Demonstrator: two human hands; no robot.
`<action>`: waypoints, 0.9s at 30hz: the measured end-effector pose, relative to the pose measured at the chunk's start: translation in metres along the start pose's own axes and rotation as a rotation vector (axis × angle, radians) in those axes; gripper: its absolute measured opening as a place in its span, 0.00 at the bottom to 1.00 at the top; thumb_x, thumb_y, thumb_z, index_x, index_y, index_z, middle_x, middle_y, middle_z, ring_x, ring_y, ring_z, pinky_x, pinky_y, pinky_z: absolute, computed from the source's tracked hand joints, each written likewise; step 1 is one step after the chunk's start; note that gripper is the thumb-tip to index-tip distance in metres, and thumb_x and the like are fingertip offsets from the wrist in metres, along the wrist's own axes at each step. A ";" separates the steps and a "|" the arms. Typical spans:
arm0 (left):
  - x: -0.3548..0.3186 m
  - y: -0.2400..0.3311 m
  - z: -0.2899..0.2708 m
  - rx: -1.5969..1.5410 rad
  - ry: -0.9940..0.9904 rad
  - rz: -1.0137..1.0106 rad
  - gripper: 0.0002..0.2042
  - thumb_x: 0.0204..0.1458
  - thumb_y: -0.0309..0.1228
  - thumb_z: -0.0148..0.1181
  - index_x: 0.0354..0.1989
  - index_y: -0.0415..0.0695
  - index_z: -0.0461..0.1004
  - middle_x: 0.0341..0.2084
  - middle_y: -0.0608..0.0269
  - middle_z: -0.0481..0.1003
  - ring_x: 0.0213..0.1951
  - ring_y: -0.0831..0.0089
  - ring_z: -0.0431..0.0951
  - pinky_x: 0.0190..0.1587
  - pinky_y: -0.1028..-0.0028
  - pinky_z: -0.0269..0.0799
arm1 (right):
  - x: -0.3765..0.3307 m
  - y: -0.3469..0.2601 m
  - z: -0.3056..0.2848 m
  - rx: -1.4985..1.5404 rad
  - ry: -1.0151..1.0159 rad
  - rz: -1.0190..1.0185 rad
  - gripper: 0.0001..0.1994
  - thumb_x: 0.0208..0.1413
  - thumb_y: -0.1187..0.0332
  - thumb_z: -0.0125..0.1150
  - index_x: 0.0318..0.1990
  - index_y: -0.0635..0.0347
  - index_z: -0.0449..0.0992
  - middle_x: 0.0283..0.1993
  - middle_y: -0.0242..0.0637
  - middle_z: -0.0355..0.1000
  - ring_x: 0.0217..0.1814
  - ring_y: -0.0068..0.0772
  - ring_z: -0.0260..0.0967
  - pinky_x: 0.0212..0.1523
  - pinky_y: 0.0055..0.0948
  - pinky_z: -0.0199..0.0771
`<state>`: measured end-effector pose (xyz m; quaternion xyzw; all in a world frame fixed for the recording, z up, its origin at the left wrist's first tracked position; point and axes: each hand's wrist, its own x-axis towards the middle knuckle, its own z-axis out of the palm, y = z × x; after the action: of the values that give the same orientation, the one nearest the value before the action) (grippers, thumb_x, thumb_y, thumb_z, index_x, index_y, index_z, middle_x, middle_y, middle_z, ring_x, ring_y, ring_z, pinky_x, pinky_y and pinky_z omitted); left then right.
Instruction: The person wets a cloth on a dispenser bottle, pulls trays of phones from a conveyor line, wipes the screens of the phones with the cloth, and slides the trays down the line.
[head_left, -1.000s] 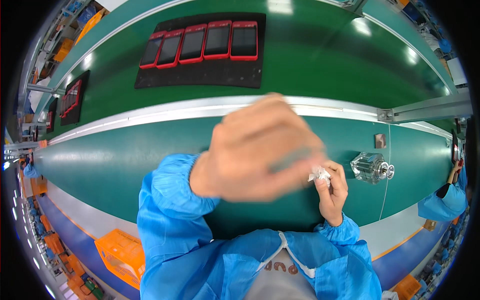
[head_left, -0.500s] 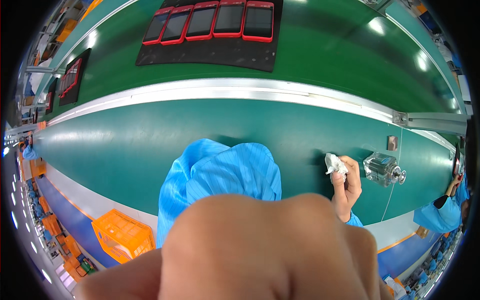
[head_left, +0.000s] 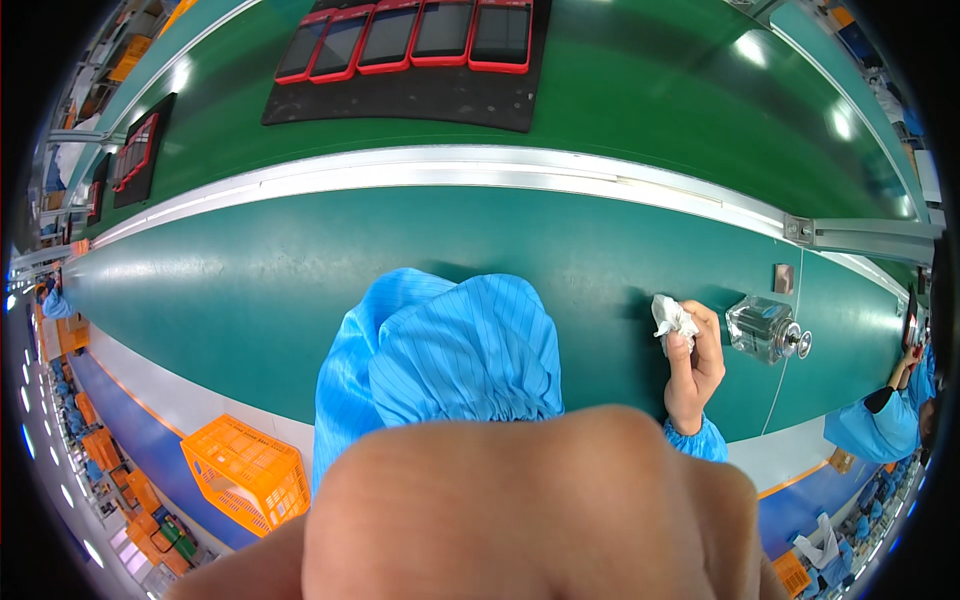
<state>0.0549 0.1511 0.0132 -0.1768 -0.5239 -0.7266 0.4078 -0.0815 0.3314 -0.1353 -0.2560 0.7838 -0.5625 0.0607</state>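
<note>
My left hand point(head_left: 520, 510) is raised very close to the camera and fills the lower middle. Its back and bent knuckles show, but its fingertips are hidden, along with anything they might hold. Behind it bulges the blue striped sleeve point(head_left: 465, 345) with its gathered cuff. To the right, over the green workbench point(head_left: 250, 270), my right hand point(head_left: 695, 370) pinches a crumpled white tissue point(head_left: 672, 318) between thumb and fingers. Just right of that hand, without contact, stands a clear glass bottle point(head_left: 758, 328) with a metal pump top.
Several red-framed handheld devices point(head_left: 440, 35) lie on a black mat point(head_left: 400, 105) on the green surface beyond the white metal rail point(head_left: 450, 168). A small dark block point(head_left: 784, 278) sits behind the bottle. An orange crate point(head_left: 247, 470) stands lower left. A co-worker in blue point(head_left: 880, 425) is far right.
My left hand has dropped slightly, showing more of its cuff. The right hand still pinches the tissue, with more of its sleeve in sight. The background has shifted slightly upward.
</note>
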 end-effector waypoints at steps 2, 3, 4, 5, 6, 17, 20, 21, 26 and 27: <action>0.002 -0.002 -0.005 0.021 -0.008 0.005 0.04 0.49 0.22 0.58 0.24 0.40 0.70 0.21 0.57 0.73 0.23 0.62 0.74 0.28 0.60 0.75 | 0.001 -0.001 0.001 -0.003 -0.004 -0.005 0.11 0.60 0.74 0.58 0.47 0.71 0.76 0.49 0.44 0.71 0.42 0.28 0.66 0.41 0.24 0.66; 0.005 -0.006 -0.007 0.033 -0.012 0.008 0.04 0.48 0.22 0.58 0.24 0.40 0.70 0.21 0.57 0.73 0.23 0.62 0.74 0.28 0.60 0.75 | 0.001 -0.001 0.001 0.004 -0.004 0.001 0.11 0.60 0.74 0.58 0.47 0.71 0.76 0.49 0.44 0.71 0.42 0.28 0.66 0.41 0.24 0.66; 0.007 -0.010 -0.008 0.045 -0.015 0.011 0.04 0.48 0.21 0.58 0.24 0.40 0.70 0.21 0.57 0.73 0.23 0.62 0.74 0.28 0.61 0.75 | 0.002 -0.001 0.002 0.011 -0.005 0.006 0.11 0.60 0.74 0.58 0.47 0.71 0.76 0.49 0.44 0.71 0.42 0.28 0.66 0.41 0.24 0.66; 0.007 -0.011 -0.008 0.057 -0.019 0.014 0.04 0.48 0.21 0.58 0.24 0.40 0.70 0.21 0.57 0.73 0.23 0.62 0.74 0.28 0.61 0.75 | 0.001 0.000 0.003 0.012 -0.008 0.006 0.11 0.60 0.74 0.58 0.47 0.71 0.76 0.49 0.44 0.71 0.42 0.28 0.66 0.41 0.24 0.66; 0.004 -0.006 -0.008 0.066 -0.027 0.019 0.04 0.48 0.21 0.58 0.24 0.40 0.70 0.21 0.57 0.73 0.23 0.62 0.74 0.28 0.61 0.75 | 0.001 0.001 0.002 0.024 -0.001 0.014 0.11 0.60 0.74 0.58 0.47 0.71 0.76 0.49 0.44 0.71 0.42 0.28 0.66 0.41 0.24 0.66; 0.003 -0.017 -0.016 0.181 -0.080 0.072 0.04 0.46 0.19 0.58 0.24 0.39 0.70 0.21 0.56 0.72 0.22 0.62 0.74 0.26 0.62 0.74 | 0.000 0.006 -0.003 0.001 -0.014 0.009 0.11 0.60 0.74 0.58 0.47 0.71 0.76 0.49 0.44 0.71 0.42 0.28 0.67 0.41 0.24 0.67; 0.005 -0.015 -0.022 0.250 -0.085 0.071 0.04 0.45 0.18 0.57 0.24 0.39 0.70 0.21 0.56 0.72 0.22 0.63 0.74 0.26 0.63 0.74 | 0.001 0.006 0.002 0.046 0.001 0.039 0.11 0.61 0.74 0.58 0.47 0.72 0.76 0.49 0.43 0.70 0.39 0.26 0.66 0.37 0.23 0.66; 0.009 -0.016 -0.027 0.295 -0.088 0.074 0.04 0.45 0.18 0.57 0.24 0.39 0.70 0.21 0.56 0.72 0.22 0.63 0.74 0.26 0.63 0.74 | 0.002 0.006 0.004 0.015 -0.040 0.055 0.11 0.61 0.74 0.58 0.47 0.72 0.76 0.49 0.44 0.70 0.40 0.27 0.66 0.38 0.23 0.66; 0.080 -0.091 -0.094 0.326 -0.124 0.131 0.04 0.44 0.17 0.57 0.23 0.39 0.70 0.20 0.56 0.72 0.22 0.63 0.74 0.25 0.64 0.73 | 0.001 0.000 -0.006 -0.002 0.003 -0.007 0.12 0.61 0.72 0.57 0.47 0.73 0.76 0.49 0.45 0.70 0.43 0.30 0.67 0.42 0.25 0.68; 0.087 -0.107 -0.134 0.915 -0.400 0.370 0.04 0.45 0.18 0.62 0.28 0.37 0.73 0.21 0.57 0.72 0.21 0.63 0.74 0.25 0.65 0.73 | -0.002 0.000 -0.007 -0.001 0.000 0.012 0.12 0.61 0.72 0.57 0.47 0.73 0.76 0.49 0.45 0.70 0.43 0.30 0.67 0.42 0.25 0.68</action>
<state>-0.0583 0.0073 -0.0457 -0.2053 -0.8150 -0.2917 0.4567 -0.0825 0.3387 -0.1333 -0.2514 0.7855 -0.5619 0.0640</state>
